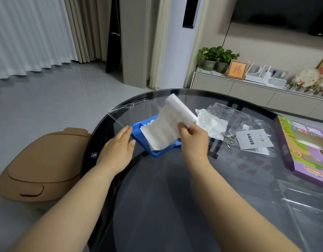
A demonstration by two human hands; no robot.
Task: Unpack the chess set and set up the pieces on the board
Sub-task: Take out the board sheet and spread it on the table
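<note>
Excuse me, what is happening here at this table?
A person is unpacking a chess set on a dark glass table. The left hand rests flat on the edge of the blue case, whose clear lid is open. The right hand pinches a white foam sheet and lifts it off the case. A few white pieces show beneath it. A leaflet and a colourful box lie to the right.

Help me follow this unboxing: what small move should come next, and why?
Probably lift the foam sheet fully clear and lay it aside. The right hand pinches its edge, it is half peeled off the blue tray that the left hand steadies, and it covers most of the tray.
</note>
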